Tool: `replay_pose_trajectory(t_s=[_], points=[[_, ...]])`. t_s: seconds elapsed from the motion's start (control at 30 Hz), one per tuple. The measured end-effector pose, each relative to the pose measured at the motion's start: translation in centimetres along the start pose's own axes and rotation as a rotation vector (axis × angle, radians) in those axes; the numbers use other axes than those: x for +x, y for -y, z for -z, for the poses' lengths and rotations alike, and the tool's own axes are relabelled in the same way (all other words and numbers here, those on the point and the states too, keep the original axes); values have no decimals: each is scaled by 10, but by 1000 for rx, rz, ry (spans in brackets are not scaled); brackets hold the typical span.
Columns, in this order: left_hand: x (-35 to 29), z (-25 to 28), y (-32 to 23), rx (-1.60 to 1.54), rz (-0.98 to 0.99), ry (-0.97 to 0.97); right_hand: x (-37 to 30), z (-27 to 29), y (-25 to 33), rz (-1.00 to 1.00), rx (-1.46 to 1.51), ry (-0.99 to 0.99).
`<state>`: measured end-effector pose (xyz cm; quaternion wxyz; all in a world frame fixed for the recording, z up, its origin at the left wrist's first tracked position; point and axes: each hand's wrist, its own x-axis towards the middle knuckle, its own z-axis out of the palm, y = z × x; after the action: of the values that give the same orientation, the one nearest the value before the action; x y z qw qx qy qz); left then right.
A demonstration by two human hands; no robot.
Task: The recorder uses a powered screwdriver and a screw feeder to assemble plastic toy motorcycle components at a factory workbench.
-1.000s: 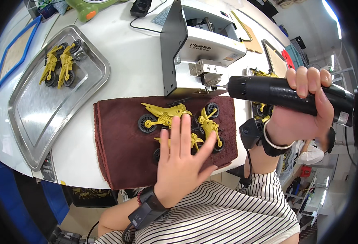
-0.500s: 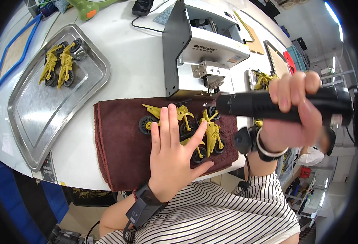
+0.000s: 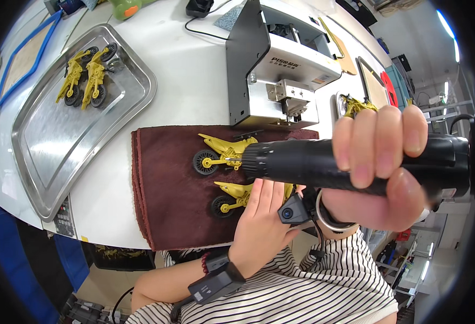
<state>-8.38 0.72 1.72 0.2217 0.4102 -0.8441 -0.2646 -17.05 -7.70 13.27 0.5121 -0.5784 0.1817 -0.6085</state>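
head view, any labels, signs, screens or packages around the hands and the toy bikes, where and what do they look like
Printed marking: dark lettering on the white front panel of the grey machine behind the brown cloth.
Small sticker: pale rectangle, same panel's right end.
Label strip: dark rectangle with light print and red dots, on the table edge below the steel tray.
No screens or packages show.

We grip a black tool [image 3: 324, 162] in our right hand [image 3: 380, 167]; our left hand [image 3: 262, 221] presses yellow motorcycles [image 3: 224, 154] on the towel [image 3: 167, 183].
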Motion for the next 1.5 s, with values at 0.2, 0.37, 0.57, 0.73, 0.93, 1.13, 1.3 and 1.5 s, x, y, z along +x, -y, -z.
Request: replay_pose_trajectory(t_s=[0.2,0.37,0.57,0.73,0.93,1.13,1.3,1.5], points=[[29,10,26,-109,256,-136,1,-14,-21,-109,-28,94],[24,10,31,-643,238,-350,-5,-27,-34,-222,-114,-37],[25,14,31,-641,302,-386,-7,-26,-50,-216,-150,45],[26,1,29,26,256,-443,-6,-25,-50,-203,-312,143],[24,3,31,-176,231,-505,-7,-30,-46,-176,-431,186],[29,8,20,251,245,-18,2,-2,22,212,24,-88],[23,4,30,161,270,-124,17,38,34,237,-93,-153],[24,4,28,152,255,-157,18,48,21,166,-182,-178]])
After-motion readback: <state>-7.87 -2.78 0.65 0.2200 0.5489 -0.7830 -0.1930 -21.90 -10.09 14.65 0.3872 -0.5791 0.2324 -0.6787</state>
